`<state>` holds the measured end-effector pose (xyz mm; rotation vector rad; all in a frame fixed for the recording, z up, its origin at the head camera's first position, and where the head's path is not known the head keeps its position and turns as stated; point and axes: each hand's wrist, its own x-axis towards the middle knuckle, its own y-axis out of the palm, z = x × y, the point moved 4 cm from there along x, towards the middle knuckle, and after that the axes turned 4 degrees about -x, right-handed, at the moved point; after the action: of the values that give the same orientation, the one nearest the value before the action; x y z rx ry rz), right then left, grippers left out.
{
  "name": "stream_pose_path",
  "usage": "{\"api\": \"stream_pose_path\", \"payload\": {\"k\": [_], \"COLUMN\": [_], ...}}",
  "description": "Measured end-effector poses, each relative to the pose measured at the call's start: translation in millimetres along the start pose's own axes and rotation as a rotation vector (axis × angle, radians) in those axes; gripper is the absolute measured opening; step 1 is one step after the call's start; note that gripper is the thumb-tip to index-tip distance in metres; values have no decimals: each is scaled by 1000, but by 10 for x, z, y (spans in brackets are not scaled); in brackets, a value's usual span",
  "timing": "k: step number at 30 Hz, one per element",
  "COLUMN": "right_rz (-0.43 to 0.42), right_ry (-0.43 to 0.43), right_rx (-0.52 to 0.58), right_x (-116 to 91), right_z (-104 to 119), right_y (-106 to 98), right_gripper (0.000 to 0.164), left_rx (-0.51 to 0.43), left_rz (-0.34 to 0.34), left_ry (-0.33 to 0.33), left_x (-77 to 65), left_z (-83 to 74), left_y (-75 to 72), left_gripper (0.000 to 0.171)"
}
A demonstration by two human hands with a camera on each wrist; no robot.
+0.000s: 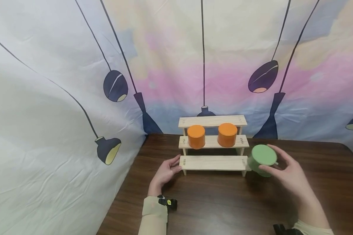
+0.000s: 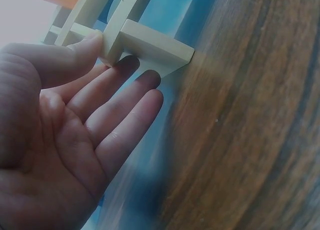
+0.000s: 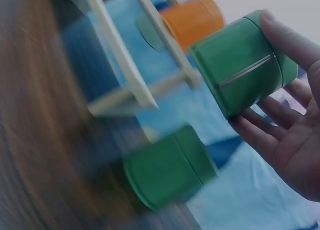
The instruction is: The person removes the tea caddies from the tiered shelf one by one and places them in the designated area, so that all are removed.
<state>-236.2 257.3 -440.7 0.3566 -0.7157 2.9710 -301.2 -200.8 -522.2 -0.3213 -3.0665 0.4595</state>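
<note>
A three-step wooden shelf [image 1: 213, 162] stands on the table, two orange tins [image 1: 196, 137] on its middle step. My left hand [image 1: 166, 171] pinches the left end of the lowest step, thumb against the board; the other fingers [image 2: 132, 125] extend loosely beside its leg. To the right of that step, my right hand [image 1: 291, 174] holds a green tin [image 1: 263, 156] raised off the table, thumb on one side and fingers on the other. A thin raised strip runs along this tin [image 3: 245, 70]. A second green tin [image 3: 170, 165] stands on the table below it, mostly hidden in the head view.
The dark wood table [image 1: 217, 202] runs back to a hanging cloth [image 1: 176, 65] printed with lamps. The shelf's top step [image 1: 212, 121] stands close to that cloth. More cloth [image 1: 61, 163] hangs along the table's left edge.
</note>
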Motion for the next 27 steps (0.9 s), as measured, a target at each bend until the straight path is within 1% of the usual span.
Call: {"api": "stream_pose_path", "payload": {"k": [5, 7, 9, 11, 13, 18, 22, 27], "right_rz": [-93, -113, -128, -146, -164, -212, -240, -255], "right_ry": [64, 109, 160, 212, 243, 268, 300, 322], "right_rx": [-42, -70, -102, -126, -123, -104, -105, -119], "right_x": [-53, -85, -104, -108, -100, -93, -98, -97], "right_z": [-176, -237, -292, -330, -358, -384, -392, -408], "right_y": [-376, -479, -541, -558, -547, -525, -540, -572], "right_gripper": [86, 85, 87, 90, 92, 93, 94, 95], "left_rx": [-5, -2, 1, 3, 4, 6, 20, 6], "left_rz": [1, 2, 3, 4, 2, 0, 8, 5], "left_ry": [-7, -13, -14, -14, -10, -9, 6, -5], "left_x": [3, 0, 1, -2, -7, -23, -27, -24], "left_z": [-29, -37, -35, -32, -30, -31, -28, -21], "left_y": [9, 17, 23, 25, 23, 18, 18, 6], "left_gripper": [58, 59, 59, 59, 59, 59, 60, 60]}}
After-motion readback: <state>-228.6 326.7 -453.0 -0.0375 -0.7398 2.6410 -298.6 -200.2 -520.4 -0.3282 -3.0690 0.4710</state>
